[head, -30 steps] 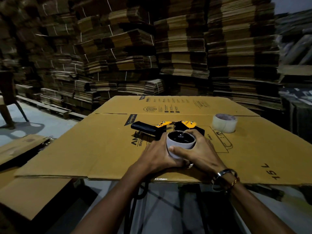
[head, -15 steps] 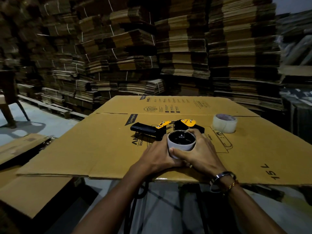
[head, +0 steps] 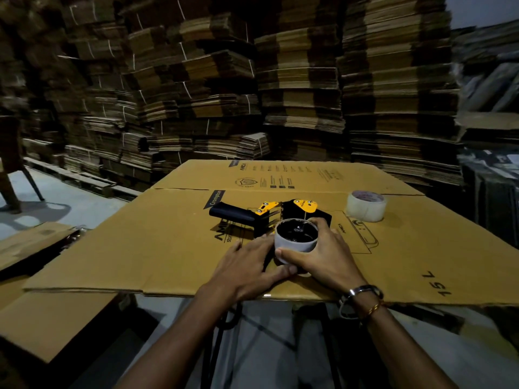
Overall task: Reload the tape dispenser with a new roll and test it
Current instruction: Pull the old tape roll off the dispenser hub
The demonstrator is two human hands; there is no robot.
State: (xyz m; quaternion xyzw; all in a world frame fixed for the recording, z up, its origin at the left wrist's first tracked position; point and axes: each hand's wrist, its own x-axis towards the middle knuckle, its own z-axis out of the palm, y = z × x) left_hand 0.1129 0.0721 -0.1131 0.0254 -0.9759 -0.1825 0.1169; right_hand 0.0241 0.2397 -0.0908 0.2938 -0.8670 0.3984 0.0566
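Observation:
A black and yellow tape dispenser (head: 269, 217) lies on its side on a flattened cardboard sheet (head: 157, 248). A pale, nearly bare core (head: 295, 244) sits on the dispenser's hub, its open end facing up. My right hand (head: 323, 256) wraps round the core, thumb on its near side and fingers on its far side. My left hand (head: 247, 265) presses down beside the core on the left, with its fingertips tucked at the core's base. A full roll of clear tape (head: 365, 206) stands on the cardboard to the right, apart from both hands.
Tall stacks of flattened cartons (head: 280, 80) wall the back. More cardboard (head: 33, 248) lies lower at the left, and a chair leg (head: 11, 189) stands on the floor at far left. The sheet's near edge (head: 196, 293) overhangs below my wrists.
Both hands stay on the core with only a slight shift of the fingers. The dispenser and the clear roll have not moved.

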